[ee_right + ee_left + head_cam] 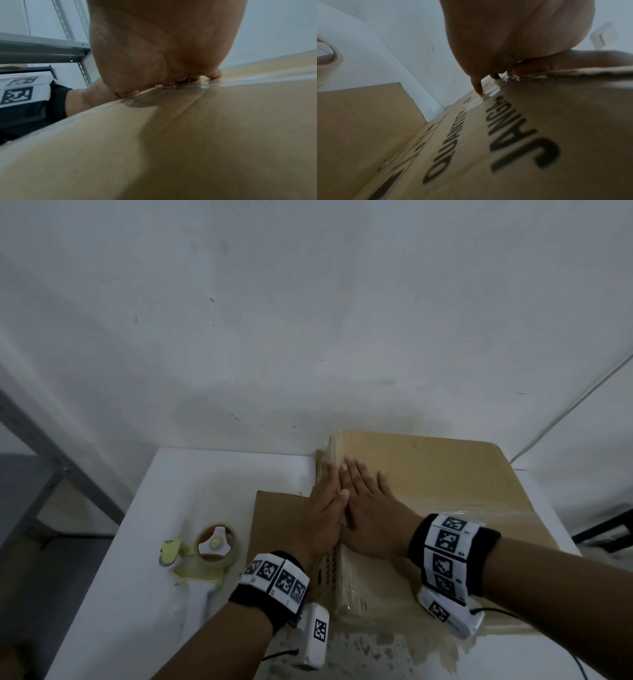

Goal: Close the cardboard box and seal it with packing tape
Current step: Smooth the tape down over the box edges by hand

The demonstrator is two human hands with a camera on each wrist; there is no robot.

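A brown cardboard box (445,481) stands on the white table, its top flaps down, with clear tape (479,513) running across the top. My right hand (363,501) lies flat on the box top near its left edge, fingers straight. My left hand (325,498) presses flat against the box's left side (539,135), which carries black print, right beside the right hand. In the right wrist view the palm (163,54) presses on shiny tape (188,89) at the box edge. A pale yellow tape dispenser (209,546) with its roll lies on the table to the left.
A flat cardboard piece (277,525) lies on the white table (144,542) between dispenser and box. The white wall rises just behind. A grey metal shelf frame (41,446) stands at the left, and a white cable (565,412) runs down the wall at the right.
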